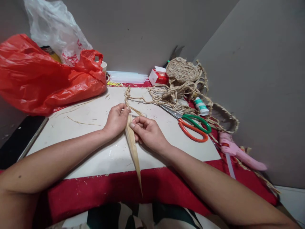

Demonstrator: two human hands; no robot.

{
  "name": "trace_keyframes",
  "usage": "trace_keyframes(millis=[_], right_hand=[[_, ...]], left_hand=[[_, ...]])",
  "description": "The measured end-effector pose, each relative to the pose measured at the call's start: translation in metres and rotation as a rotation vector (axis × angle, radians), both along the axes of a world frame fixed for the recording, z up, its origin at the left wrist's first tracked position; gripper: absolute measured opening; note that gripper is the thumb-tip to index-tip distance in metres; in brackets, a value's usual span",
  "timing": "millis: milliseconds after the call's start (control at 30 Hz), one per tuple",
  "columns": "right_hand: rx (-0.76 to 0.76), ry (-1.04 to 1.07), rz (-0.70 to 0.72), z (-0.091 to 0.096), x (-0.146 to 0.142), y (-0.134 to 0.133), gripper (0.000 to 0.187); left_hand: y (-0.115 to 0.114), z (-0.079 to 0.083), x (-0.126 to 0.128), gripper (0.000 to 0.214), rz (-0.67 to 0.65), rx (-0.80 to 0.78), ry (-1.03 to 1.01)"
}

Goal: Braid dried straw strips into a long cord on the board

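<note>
My left hand (117, 119) and my right hand (147, 131) meet over a white board (90, 127), both pinched on a long dry straw leaf (134, 152). The leaf's pointed end hangs toward me past the board's near edge. Its upper end joins a braided straw cord (130, 97) that runs back to a heap of braided straw (181, 82). The left fingers grip the top of the leaf; the right fingers close on it just beside them.
Scissors with orange and green handles (194, 127) lie right of my hands. A pink glue gun (238, 152) sits at the right edge. A red plastic bag (45, 76) and a white bag (57, 28) fill the back left. Glue sticks (127, 77), a small red box (157, 76) and a small bottle (201, 106) lie at the back.
</note>
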State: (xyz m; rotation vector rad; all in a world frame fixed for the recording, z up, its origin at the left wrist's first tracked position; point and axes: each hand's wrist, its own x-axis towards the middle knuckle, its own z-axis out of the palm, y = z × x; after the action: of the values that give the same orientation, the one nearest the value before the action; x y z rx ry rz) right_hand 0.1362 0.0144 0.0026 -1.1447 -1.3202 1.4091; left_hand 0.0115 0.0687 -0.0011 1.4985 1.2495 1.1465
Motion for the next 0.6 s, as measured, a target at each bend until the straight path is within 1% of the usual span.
trace_keyframes(millis=[200, 300, 367, 433, 533, 600], right_hand=[[0.081, -0.044, -0.056, -0.0022, -0.0025, -0.0043, 0.018], [0.184, -0.153, -0.108, -0.0026, -0.0032, -0.0068, 0.021], [0.271, -0.245, -0.113, -0.0033, -0.0030, -0.0072, 0.016], [0.331, -0.324, -0.086, -0.0047, -0.0025, -0.0064, 0.008], [0.340, -0.386, -0.047, -0.0066, -0.0024, -0.0041, 0.011], [0.307, -0.358, -0.035, -0.0067, -0.0031, -0.0028, 0.013]], left_hand=[[0.0032, -0.0040, -0.0003, 0.018, 0.035, -0.008, -0.054], [0.0028, -0.0037, 0.0009, 0.018, 0.033, -0.007, -0.056], [0.0020, -0.0025, 0.0014, 0.018, 0.036, 0.001, -0.047], [0.0009, -0.0012, 0.0014, 0.017, 0.038, 0.005, -0.041], [-0.0007, 0.0008, 0.0012, 0.017, 0.026, -0.001, -0.035], [-0.0017, 0.0019, 0.0015, 0.018, 0.009, -0.013, -0.037]])
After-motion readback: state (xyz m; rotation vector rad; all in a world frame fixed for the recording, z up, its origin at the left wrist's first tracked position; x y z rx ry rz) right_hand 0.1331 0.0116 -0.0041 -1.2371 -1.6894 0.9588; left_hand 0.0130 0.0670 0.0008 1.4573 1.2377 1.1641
